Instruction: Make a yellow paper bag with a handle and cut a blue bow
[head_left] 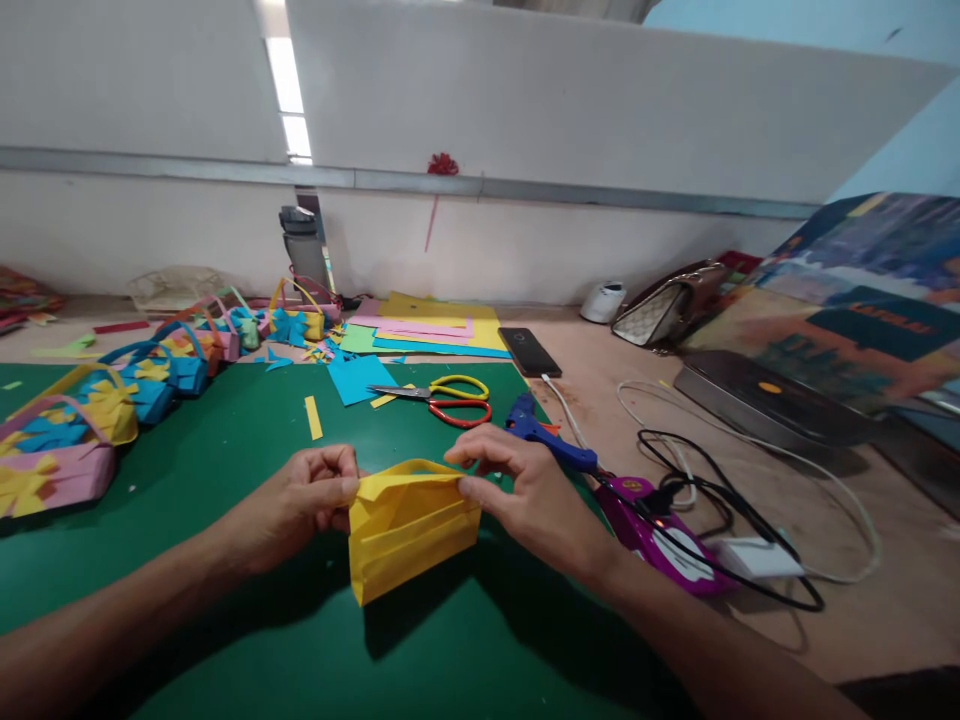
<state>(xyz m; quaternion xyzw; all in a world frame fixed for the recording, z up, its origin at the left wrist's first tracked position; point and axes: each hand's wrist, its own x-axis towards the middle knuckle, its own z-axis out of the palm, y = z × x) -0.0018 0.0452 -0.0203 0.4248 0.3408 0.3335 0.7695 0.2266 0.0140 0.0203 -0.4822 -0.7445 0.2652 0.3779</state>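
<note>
Between my two hands is a yellow folded paper bag (416, 540), held up just over the green mat (247, 620). My left hand (319, 490) pinches its upper left corner between thumb and fingers. At the upper right corner, my right hand (525, 490) grips the paper edge with the thumb in front. The bag's top edge bulges a little, and its underside is hidden. Beyond it lie scissors (442, 395) with one yellow and one red handle, a blue paper piece (364, 378) and a narrow yellow strip (313, 418).
Several finished paper baskets with bows (154, 380) line the left side. Coloured sheets (442, 325) and a phone (529, 351) lie at the back. To the right are a blue glue gun (551, 435), a purple power strip (660, 545), tangled cables and a dark case (772, 395).
</note>
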